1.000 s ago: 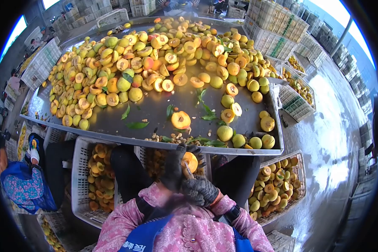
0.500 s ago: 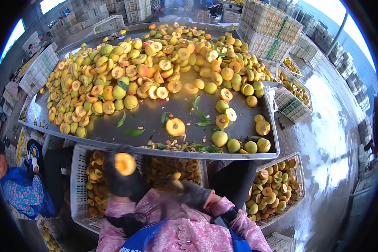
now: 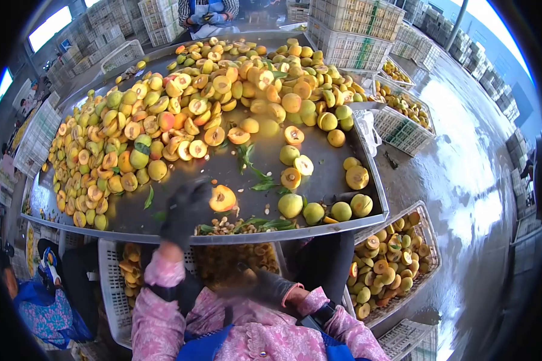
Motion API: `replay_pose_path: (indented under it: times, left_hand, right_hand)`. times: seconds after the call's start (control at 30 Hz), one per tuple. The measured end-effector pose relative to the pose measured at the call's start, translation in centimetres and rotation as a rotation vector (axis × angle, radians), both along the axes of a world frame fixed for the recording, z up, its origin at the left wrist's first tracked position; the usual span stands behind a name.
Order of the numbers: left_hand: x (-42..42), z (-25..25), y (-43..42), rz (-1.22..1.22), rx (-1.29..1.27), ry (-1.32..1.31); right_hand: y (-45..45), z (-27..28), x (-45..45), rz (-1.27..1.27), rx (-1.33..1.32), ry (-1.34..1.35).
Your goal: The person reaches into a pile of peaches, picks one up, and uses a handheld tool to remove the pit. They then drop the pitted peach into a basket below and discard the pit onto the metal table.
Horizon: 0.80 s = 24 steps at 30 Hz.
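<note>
My left hand [image 3: 185, 207], in a dark glove, reaches over the front edge of the metal table [image 3: 238, 162]. It is motion-blurred, so its fingers do not show clearly. Just right of it lies a yellow peach half [image 3: 223, 198], cut face up; contact cannot be told. My right hand [image 3: 268, 286], in a dark glove with a grey cuff, is low in front of my body. Its fingers curl round something small and blurred that I cannot make out. Beneath the table edge, a crate [image 3: 117, 283] holds peach halves [image 3: 131, 265] and a mass of brownish pieces [image 3: 238, 262].
A large heap of whole and halved peaches [image 3: 180, 114] covers the table's far side. Leaves and pits [image 3: 253, 225] lie along the front rim. A full crate [image 3: 430, 259] stands at right, near stacked crates [image 3: 355, 36]. A person [image 3: 42, 301] sits at left; another stands opposite.
My left hand has gone up and forward from above the crate to the table; the peach half it held no longer shows. My right hand stays low. The view has shifted.
</note>
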<state>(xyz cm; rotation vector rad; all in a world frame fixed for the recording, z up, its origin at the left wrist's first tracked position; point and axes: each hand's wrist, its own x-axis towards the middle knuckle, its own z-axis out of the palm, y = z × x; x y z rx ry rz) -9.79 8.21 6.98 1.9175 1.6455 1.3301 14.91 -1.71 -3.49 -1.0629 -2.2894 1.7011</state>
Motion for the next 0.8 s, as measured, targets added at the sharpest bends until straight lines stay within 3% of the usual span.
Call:
replay_pose_path:
  times: [0.07,0.1,0.17,0.2,0.3,0.4,0.43,0.53,0.6,0.67,0.73,0.8]
  left_hand:
    - [5.5,-0.1,4.6,-0.228,-0.256,-0.305]
    - [7.8,-2.4,7.0,-0.243,-0.226,-0.293]
    - [11.9,-3.7,10.5,-0.195,-0.213,-0.029]
    - [13.6,-3.4,11.4,-0.130,-0.229,0.223]
    - [16.1,-4.8,12.3,-0.261,-0.469,0.109]
    - [16.4,-5.2,11.5,-0.300,-0.480,-0.040]
    - [15.8,-4.9,10.8,-0.316,-0.648,-0.166]
    - [11.2,-6.2,7.2,-0.530,-0.593,-0.914]
    - [9.6,-6.0,4.1,-0.513,-0.602,-1.157]
    - [9.2,-0.2,0.6,-0.562,-0.721,-1.770]
    - [8.6,0.8,-1.4,-0.447,-0.794,-1.898]
    - [8.3,0.3,-3.6,-0.425,-0.662,-1.673]
  right_hand:
    - [0.4,1.1,0.8,-0.008,0.021,0.022]
    - [0.2,1.0,1.2,-0.043,0.034,0.028]
    - [-0.6,-2.6,1.8,-0.068,0.068,0.036]
    - [-0.2,-2.0,2.1,-0.065,0.025,0.043]
    - [0.4,-1.0,3.2,-0.068,-0.093,0.011]
    - [0.3,-0.8,3.8,-0.115,-0.131,-0.035]
    - [0.3,-0.2,4.1,-0.148,-0.101,0.010]
    - [0.7,2.5,5.3,-0.238,-0.162,0.282]
    - [1.3,6.0,5.1,-0.337,-0.353,0.303]
    - [2.0,10.5,4.3,-0.466,-0.624,0.103]
    - [1.6,9.1,4.4,-0.222,-0.288,0.181]
    - [1.7,10.0,3.1,-0.180,-0.140,0.151]
